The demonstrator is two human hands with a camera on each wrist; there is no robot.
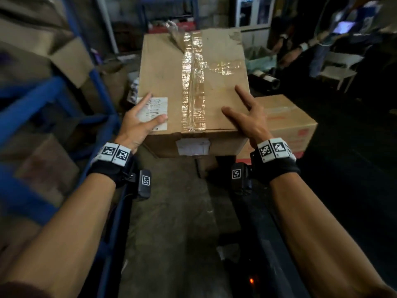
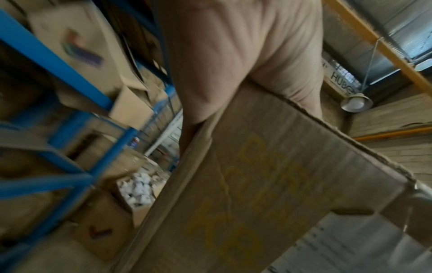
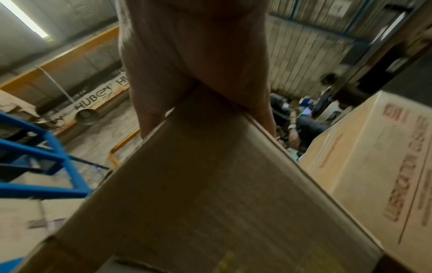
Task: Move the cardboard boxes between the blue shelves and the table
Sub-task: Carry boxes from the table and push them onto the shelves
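Note:
I hold a large brown cardboard box (image 1: 193, 82), taped along its top, in front of me between the blue shelves (image 1: 32, 100) and a dark surface (image 1: 343, 190) on the right. My left hand (image 1: 141, 117) grips its near left corner, thumb lying on a white label. My right hand (image 1: 247, 117) grips the near right corner, thumb and forefinger spread on top, the other fingers over the side. In the left wrist view the left hand (image 2: 233, 55) wraps the box (image 2: 268, 184) edge. In the right wrist view the right hand (image 3: 198, 55) straddles a corner of the box (image 3: 198, 194).
A second cardboard box (image 1: 287, 123) with red print stands on the dark surface just right of the held one. The blue shelves (image 2: 58, 64) hold more cartons. Bare concrete floor (image 1: 171, 233) runs between shelves and surface. People (image 1: 322, 50) and a white stool (image 1: 341, 67) are at the back right.

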